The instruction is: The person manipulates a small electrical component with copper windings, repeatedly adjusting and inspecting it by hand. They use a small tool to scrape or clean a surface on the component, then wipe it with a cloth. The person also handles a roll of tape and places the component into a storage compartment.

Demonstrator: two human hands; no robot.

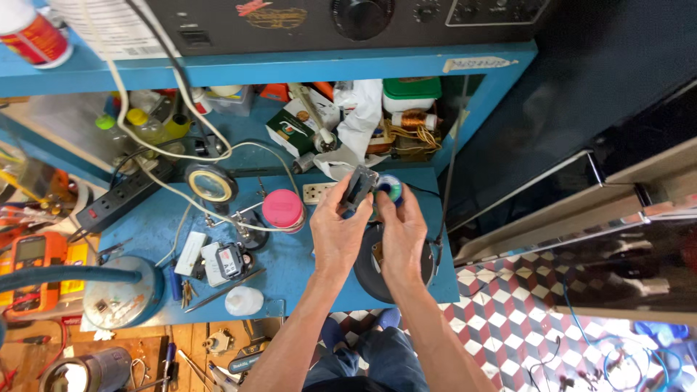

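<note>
My left hand (pixel 337 232) grips a small grey rectangular part (pixel 357 187) and holds it up over the blue workbench (pixel 290 265). My right hand (pixel 401 236) holds a small spool with green and blue on it (pixel 390 190) right beside the grey part; the two nearly touch. Both hands hover above a black round speaker-like object (pixel 367 272) lying at the bench's front right. A white socket strip (pixel 317 192) lies just behind the left hand.
A pink-lidded jar (pixel 283 210), a magnifier on a stand (pixel 210 183), a black power strip (pixel 120 199), a white bottle (pixel 243 300) and small tools crowd the bench. An orange multimeter (pixel 33 265) sits far left. A cluttered shelf runs behind. Checkered floor lies right.
</note>
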